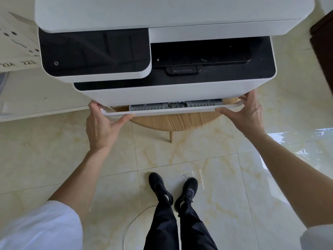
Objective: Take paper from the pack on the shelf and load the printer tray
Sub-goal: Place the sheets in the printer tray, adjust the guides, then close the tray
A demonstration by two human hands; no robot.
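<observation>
Both hands grip a printer's paper tray, pulled slightly out.

The white printer [162,51] sits on a round wooden table [173,121]; its tray [171,110] shows no paper. Left hand [100,123] and right hand [246,114] each clasp a tray corner. Paper pack unseen; loading apparently remains.

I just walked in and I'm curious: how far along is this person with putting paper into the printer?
Early on, it seems. Both hands, left hand and right hand, grip the ends of the tray front at the bottom of the printer. The tray is only slightly out, showing grey plastic guides and no paper that I can see. Neither hand holds paper, so fetching and loading it seems left.
</observation>
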